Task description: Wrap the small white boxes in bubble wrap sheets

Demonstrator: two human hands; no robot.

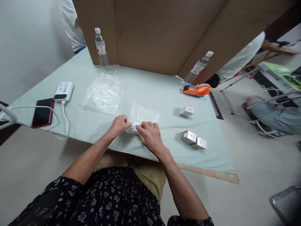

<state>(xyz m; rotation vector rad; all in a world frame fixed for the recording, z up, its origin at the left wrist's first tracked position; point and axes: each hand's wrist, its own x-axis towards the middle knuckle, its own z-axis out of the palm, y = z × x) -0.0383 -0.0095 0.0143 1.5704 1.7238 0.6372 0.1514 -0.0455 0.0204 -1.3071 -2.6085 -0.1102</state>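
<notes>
A sheet of clear bubble wrap [145, 114] lies on the table in front of me, its near edge gathered under my fingers. My left hand [120, 124] is closed, pinching the left part of that edge. With fingers curled, my right hand [150, 135] presses and grips the same edge a little to the right. Whether anything lies inside the gathered edge is hidden. Further left is a larger bubble wrap sheet [103, 95], spread flat. To the right stand two small boxes [188, 137] side by side, and behind them a small wrapped box [187, 110].
An orange tape dispenser [197, 90] lies at the back right. Water bottles [101, 51] stand before a tall cardboard screen [145, 34]. A power bank [64, 91], a phone [42, 113] and a white cable [67, 119] occupy the left end. Other people are partly visible beyond the table.
</notes>
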